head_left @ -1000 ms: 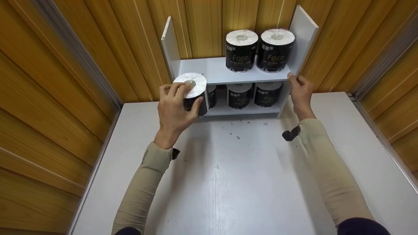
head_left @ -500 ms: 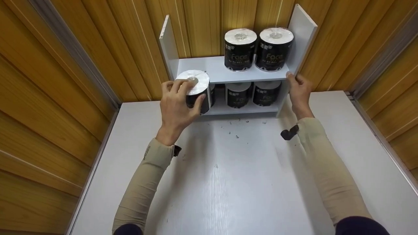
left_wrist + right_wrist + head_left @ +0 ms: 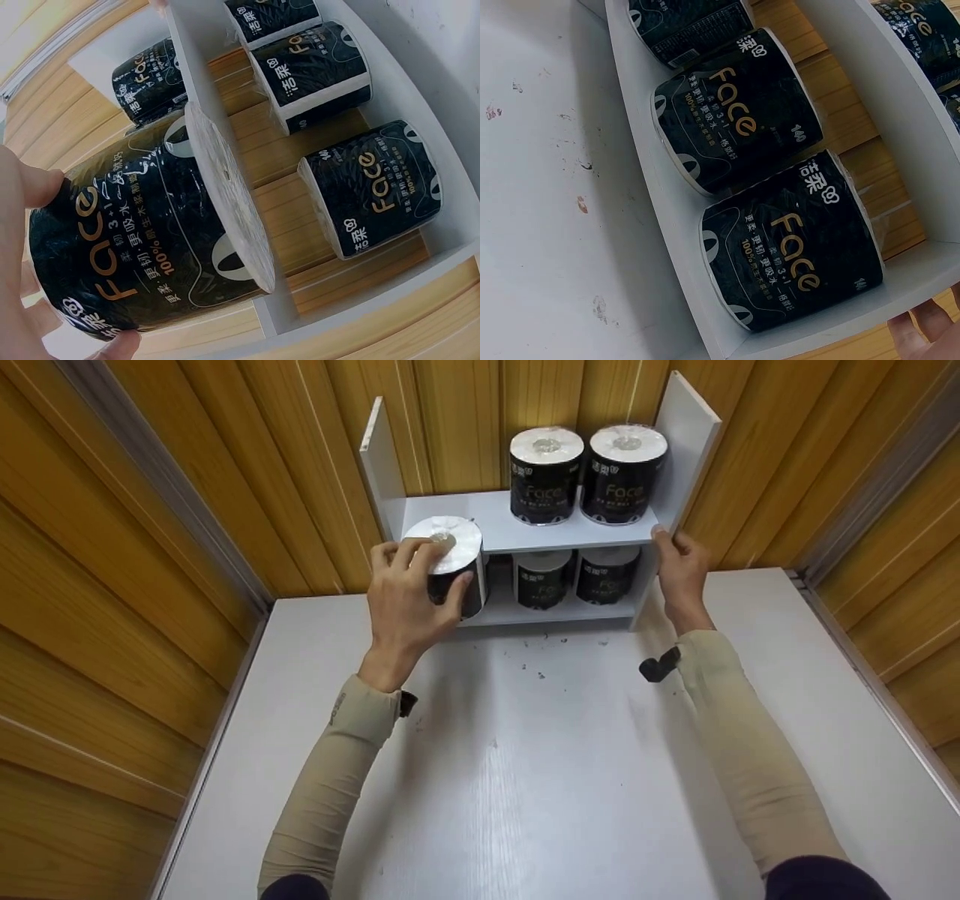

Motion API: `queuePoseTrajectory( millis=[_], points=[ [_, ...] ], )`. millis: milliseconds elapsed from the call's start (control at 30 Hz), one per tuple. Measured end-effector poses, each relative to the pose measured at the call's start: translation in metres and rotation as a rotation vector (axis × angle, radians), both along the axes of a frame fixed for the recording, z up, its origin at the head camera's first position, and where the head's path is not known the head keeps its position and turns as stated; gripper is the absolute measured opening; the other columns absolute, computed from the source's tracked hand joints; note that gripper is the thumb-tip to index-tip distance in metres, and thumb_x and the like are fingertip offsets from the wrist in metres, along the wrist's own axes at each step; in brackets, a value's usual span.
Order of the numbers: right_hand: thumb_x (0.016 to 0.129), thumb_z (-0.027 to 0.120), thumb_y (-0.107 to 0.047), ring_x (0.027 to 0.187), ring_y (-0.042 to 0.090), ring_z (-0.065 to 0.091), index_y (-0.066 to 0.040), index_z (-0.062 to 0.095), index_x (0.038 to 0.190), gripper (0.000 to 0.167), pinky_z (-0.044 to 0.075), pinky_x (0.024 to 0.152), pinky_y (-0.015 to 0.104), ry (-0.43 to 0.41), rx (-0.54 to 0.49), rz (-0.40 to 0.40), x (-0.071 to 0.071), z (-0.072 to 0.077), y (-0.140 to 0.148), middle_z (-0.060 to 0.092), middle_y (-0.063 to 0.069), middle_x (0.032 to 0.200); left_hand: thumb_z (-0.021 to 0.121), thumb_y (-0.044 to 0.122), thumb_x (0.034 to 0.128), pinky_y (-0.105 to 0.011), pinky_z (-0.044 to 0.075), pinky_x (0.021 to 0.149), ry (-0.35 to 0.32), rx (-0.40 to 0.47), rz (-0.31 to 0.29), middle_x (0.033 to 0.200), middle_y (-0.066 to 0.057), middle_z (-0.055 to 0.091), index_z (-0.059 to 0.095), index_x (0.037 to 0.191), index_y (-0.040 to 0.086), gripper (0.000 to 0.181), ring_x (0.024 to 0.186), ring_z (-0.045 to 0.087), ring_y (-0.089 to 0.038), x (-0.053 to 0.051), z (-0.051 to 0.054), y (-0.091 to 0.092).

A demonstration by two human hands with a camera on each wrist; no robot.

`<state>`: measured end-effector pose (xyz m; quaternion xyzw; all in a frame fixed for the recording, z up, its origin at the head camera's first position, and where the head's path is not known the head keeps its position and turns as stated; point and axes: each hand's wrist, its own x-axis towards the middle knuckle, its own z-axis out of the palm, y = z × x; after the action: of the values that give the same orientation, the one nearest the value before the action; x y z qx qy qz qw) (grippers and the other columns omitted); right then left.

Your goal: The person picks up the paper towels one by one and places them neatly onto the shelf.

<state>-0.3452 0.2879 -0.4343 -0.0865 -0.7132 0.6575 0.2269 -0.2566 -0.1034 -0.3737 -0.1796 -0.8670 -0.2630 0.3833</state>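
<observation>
My left hand (image 3: 405,596) grips a toilet paper roll (image 3: 142,232) in a black wrapper marked "Face". Its fingers lie over the white top and its thumb presses the near side. The roll is held at the left front of a white two-tier shelf (image 3: 517,540), by the upper board's edge; whether it touches the board I cannot tell. My right hand (image 3: 684,574) holds the shelf's right side, its thumb at the front edge of the upper board. Two like rolls, a left one (image 3: 545,484) and a right one (image 3: 624,480), stand upright on the upper board.
Several black rolls stand on the lower tier, among them a middle roll (image 3: 735,109), a right roll (image 3: 795,247) and a left roll (image 3: 375,187). The white table (image 3: 555,780) stretches in front, with small dark specks near the shelf. Wood-panelled walls (image 3: 450,427) enclose the back and sides.
My left hand has moved the roll up and slightly right, closer to the upper board. My right hand keeps its hold on the shelf side. The whole view has shifted slightly.
</observation>
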Motion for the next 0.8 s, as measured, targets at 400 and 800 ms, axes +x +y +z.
queuePoseTrajectory(
  millis=[400,800],
  points=[
    [0.104,0.068,-0.038,0.064,0.006,0.039,-0.018,0.055,0.072,0.040,0.033,0.056,0.022,0.000,0.023,-0.015,-0.001,0.000,-0.001,0.039,-0.014,0.065,0.075,0.045,0.0953,-0.050,0.050,0.097,-0.013,-0.009,-0.004,0.125,-0.008,0.071,0.073,0.121,0.012,0.042,0.117,0.054,-0.037,-0.002,0.008,0.001],
    [0.104,0.068,-0.041,0.070,0.007,0.040,-0.014,0.059,0.077,0.039,0.034,0.062,0.024,-0.016,0.019,-0.017,0.000,-0.001,-0.001,0.039,-0.013,0.069,0.073,0.044,0.0973,-0.051,0.050,0.097,-0.001,-0.016,-0.010,0.123,-0.009,0.072,0.073,0.119,0.010,0.040,0.116,0.054,-0.038,-0.006,0.019,0.001]
  ],
)
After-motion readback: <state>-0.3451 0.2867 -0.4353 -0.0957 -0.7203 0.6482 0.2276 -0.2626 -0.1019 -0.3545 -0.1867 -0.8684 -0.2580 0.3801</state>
